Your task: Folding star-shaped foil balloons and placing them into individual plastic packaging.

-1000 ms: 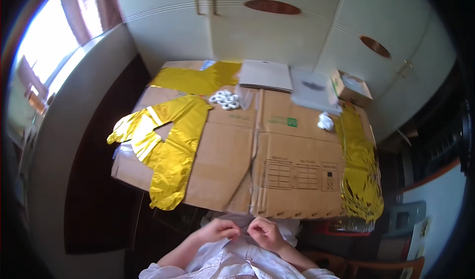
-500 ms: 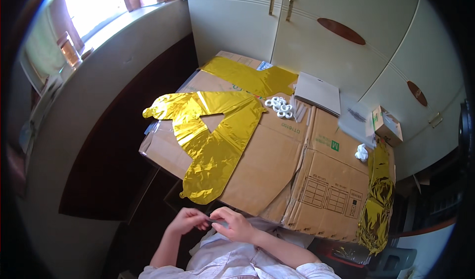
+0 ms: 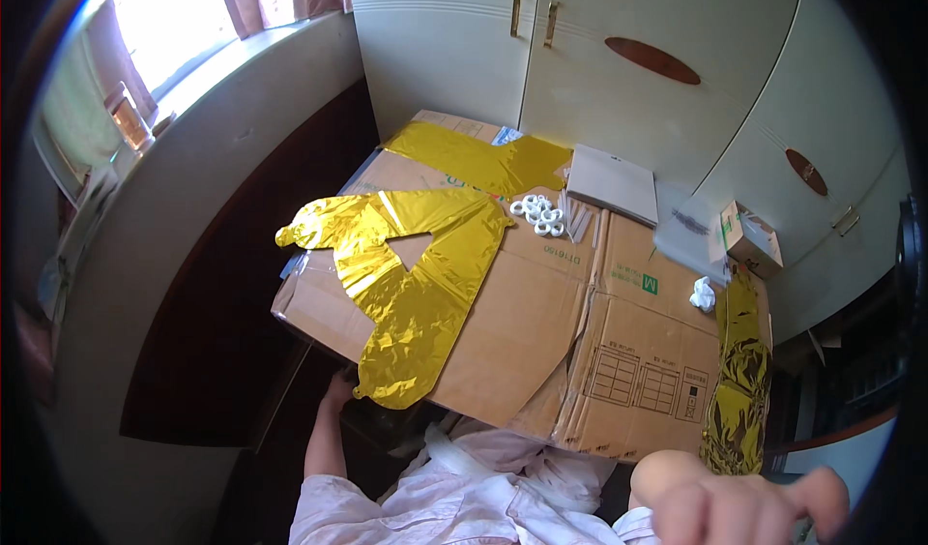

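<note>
While the left hand [image 3: 338, 390] reaches under the cardboard's [image 3: 541, 342] near edge, just below the flat gold balloon [image 3: 416, 294], its grip is hidden; the right hand [image 3: 744, 506] hovers close to the camera, fingers curled, holding nothing visible.

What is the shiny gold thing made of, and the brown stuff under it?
The flat gold balloon looks like thin metallic foil: mirror-shiny, crinkled, catching window light. The brown sheets under it look like corrugated cardboard from flattened boxes: matte, with fold creases and flap edges. The left hand reaches under their edge.
</note>
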Motion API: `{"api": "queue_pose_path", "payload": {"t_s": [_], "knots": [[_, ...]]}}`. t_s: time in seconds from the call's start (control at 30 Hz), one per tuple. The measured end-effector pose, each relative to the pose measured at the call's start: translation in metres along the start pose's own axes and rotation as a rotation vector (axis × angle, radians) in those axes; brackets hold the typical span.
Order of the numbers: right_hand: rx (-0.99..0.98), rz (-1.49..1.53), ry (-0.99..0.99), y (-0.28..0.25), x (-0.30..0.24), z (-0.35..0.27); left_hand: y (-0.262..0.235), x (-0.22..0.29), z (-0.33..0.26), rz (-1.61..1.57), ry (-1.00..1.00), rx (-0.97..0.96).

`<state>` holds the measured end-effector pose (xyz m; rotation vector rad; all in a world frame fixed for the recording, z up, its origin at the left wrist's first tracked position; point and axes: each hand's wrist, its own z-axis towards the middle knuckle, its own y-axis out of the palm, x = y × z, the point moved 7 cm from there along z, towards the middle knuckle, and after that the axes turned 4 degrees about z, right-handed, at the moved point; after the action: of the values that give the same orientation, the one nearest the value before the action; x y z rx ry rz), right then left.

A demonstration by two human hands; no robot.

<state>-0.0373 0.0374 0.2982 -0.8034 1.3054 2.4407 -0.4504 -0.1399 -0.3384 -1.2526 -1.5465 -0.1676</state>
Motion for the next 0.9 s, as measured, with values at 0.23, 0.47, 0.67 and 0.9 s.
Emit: {"api": "queue_pose_path", "payload": {"t_s": [0.23, 0.47, 0.67, 0.9], "knots": [[-1.222, 0.572, -0.194, -0.018, -0.043, -0.003, -0.043, 0.038, -0.03, -0.87, -0.004, 0.219], [-1.091, -0.518, -0.188, -0.042, 0.127, -0.033, -0.124, 0.132, -0.13, -0.408, 0.19, 1.008], [-1.156, -0.621, -0.588, 0.004, 0.051, -0.068, -0.091, 0.36, -0.226, 0.341, 0.759, 0.758], [-1.135, -0.66, -0.669, -0.018, 0.042, -0.073, 0.001, 0.425, -0.231, 1.22, 1.06, 0.212]]}}
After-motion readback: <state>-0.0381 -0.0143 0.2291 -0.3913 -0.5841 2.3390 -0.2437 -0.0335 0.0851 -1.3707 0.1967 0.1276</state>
